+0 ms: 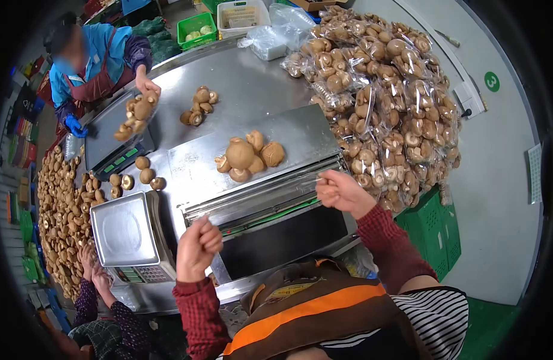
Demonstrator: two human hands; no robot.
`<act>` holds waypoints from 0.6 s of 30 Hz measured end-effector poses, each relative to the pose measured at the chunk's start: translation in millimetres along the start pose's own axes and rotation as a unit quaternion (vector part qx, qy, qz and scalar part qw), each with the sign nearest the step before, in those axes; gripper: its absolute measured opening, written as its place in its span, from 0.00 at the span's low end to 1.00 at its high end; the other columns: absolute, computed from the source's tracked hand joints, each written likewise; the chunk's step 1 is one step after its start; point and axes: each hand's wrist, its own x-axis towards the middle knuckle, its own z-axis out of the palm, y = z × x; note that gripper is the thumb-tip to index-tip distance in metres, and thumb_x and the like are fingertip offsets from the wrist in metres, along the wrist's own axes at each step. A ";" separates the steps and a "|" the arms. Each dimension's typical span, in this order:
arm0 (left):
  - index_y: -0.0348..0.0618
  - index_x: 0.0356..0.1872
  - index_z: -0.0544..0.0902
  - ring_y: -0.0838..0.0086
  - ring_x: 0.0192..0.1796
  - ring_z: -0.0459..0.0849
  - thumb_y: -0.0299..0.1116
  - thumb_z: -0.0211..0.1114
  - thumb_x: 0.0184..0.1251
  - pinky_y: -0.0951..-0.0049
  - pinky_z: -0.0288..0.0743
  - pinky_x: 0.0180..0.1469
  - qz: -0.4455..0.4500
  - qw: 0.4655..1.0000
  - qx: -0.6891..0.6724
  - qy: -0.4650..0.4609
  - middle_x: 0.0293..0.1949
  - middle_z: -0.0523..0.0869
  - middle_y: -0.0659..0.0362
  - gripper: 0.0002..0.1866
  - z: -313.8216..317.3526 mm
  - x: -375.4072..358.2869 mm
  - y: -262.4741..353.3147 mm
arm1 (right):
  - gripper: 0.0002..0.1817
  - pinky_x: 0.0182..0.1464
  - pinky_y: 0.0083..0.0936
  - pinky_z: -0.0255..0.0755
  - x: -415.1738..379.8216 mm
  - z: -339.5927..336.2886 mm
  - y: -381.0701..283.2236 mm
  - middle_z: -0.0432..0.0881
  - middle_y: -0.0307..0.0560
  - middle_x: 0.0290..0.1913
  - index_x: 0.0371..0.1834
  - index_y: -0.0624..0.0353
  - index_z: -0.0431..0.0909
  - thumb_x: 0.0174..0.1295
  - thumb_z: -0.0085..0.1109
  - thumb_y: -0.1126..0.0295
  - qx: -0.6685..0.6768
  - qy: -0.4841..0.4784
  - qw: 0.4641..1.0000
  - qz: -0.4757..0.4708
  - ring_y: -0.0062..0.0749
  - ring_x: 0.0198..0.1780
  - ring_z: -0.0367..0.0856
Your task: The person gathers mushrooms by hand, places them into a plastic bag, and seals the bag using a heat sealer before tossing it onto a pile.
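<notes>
In the head view, my left hand (pixel 198 247) is closed at the front left of the wrapping machine (pixel 192 159). Opposite it, my right hand (pixel 343 193) pinches at the machine's right front. Clear plastic film (pixel 264 201) stretches between the two hands along the roll slot, its edge gathered in my fingers. Just behind the slot, a small group of brown shiitake mushrooms (pixel 240 155) rests on the metal top, touched by neither hand.
Bagged mushrooms (pixel 396 102) are heaped at right. Loose mushrooms (pixel 63 222) lie at left beside a scale (pixel 125 231). Across the table, a co-worker (pixel 102 66) holds mushrooms above another scale (pixel 111 129). A second person's hands (pixel 95 270) are at lower left. Green crates (pixel 432 231) stand at right.
</notes>
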 end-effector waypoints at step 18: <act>0.39 0.50 0.80 0.50 0.49 0.77 0.41 0.58 0.71 0.56 0.68 0.58 0.451 0.538 0.702 0.122 0.45 0.82 0.46 0.17 41.9 138.8 34.0 | 0.25 0.36 0.22 0.75 182.6 24.5 -77.6 0.85 0.44 0.30 0.42 0.67 0.84 0.74 0.47 0.53 -0.491 0.042 0.820 -0.290 0.24 0.30 0.82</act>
